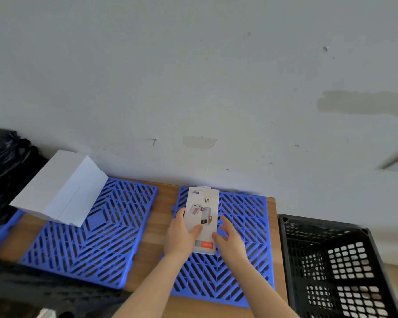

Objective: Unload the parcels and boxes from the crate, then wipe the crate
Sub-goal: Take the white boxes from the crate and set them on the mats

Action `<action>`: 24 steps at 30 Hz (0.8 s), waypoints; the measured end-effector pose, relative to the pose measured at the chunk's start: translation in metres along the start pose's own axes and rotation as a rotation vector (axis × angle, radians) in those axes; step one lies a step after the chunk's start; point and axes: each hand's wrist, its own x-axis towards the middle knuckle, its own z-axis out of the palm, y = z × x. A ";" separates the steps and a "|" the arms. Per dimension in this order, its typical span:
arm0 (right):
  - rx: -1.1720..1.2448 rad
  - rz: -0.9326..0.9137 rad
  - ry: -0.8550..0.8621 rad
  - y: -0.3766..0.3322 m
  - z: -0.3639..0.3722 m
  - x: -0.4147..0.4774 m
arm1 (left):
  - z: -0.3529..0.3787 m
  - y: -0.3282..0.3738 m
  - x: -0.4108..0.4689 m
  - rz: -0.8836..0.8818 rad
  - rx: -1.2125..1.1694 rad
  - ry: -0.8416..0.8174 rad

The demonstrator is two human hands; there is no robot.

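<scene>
Crate [294, 260] stands right of table [150, 249], carton [60, 191] on left mat [90, 249], seemingly overhanging it

Slim white box [205, 203] centre — larger white box [62, 191] left, black crate [345, 260] right.

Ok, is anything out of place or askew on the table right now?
Only the large white box: it lies at an angle across the left blue mat's far corner, overhanging its edge. Nothing looks spilled.

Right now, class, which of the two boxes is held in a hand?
The small printed box, gripped by the left hand over the right blue mat. The large plain white box rests on the neighbouring blue mat, untouched.
</scene>
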 end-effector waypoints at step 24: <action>-0.017 -0.718 0.014 -0.101 0.047 -0.240 | -0.266 0.008 -0.247 0.363 0.019 0.636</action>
